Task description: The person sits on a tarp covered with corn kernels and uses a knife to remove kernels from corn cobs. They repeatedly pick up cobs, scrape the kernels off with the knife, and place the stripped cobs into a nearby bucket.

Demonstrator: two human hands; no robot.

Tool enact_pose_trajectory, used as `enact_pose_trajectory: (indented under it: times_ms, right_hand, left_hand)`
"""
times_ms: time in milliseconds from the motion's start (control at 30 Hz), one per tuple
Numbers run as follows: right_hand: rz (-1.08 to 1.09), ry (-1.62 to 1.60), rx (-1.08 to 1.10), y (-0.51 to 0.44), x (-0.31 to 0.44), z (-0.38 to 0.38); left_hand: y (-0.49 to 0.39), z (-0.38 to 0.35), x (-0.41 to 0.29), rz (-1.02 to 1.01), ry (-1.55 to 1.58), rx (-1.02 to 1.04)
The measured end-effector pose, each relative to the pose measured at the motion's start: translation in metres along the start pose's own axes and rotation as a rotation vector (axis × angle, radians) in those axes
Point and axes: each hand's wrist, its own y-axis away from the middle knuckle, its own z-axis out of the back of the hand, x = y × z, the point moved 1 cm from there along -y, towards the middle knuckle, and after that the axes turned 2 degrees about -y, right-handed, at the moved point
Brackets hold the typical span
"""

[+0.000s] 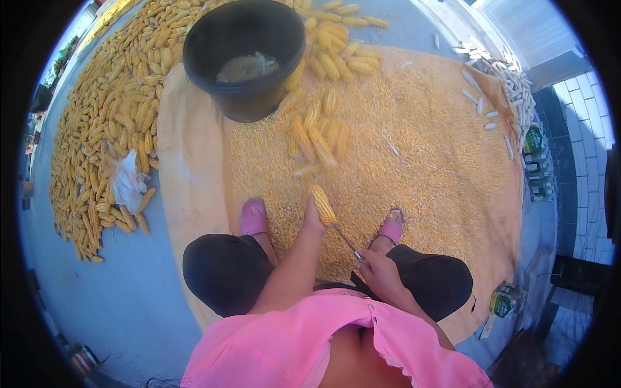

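Observation:
My left hand (314, 217) is closed around the side of a yellow ear of corn (322, 201), held tilted above a layer of loose kernels (417, 145). In my right hand (376, 269) is the handle of a thin metal tool like a screwdriver (345, 239). Its shaft points up and left, and its tip is at the lower end of the ear; whether it enters the cob cannot be told. Beyond my left hand, several ears (320, 143) lie on the kernels, some with stripped rows.
A black tub (245, 92) with some pale material inside stands at the sheet's upper left. A large heap of corn ears (111, 116) spreads beyond the tan sheet (191, 160). Bare white cobs (516, 92) are piled at upper right, near packs of bottles (535, 167). My feet rest among the kernels.

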Motion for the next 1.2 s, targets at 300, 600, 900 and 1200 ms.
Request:
enact_pose_trajectory:
  times_ms: [300,600,900,1200]
  right_hand:
    - [-0.087,0.088,0.040,-0.011,-0.008,-0.014]
    - [-0.134,0.435,0.182,-0.021,0.003,-0.029]
    - [-0.129,0.382,0.045,-0.033,-0.008,-0.049]
    - [-0.166,0.170,0.150,-0.062,-0.033,-0.039]
  left_hand:
    - [-0.024,0.018,0.018,0.024,-0.025,-0.053]
    - [-0.032,0.027,0.032,0.012,-0.148,-0.284]
    - [-0.061,0.036,0.040,0.018,-0.196,-0.335]
    - [-0.041,0.023,0.033,0.032,-0.207,-0.323]
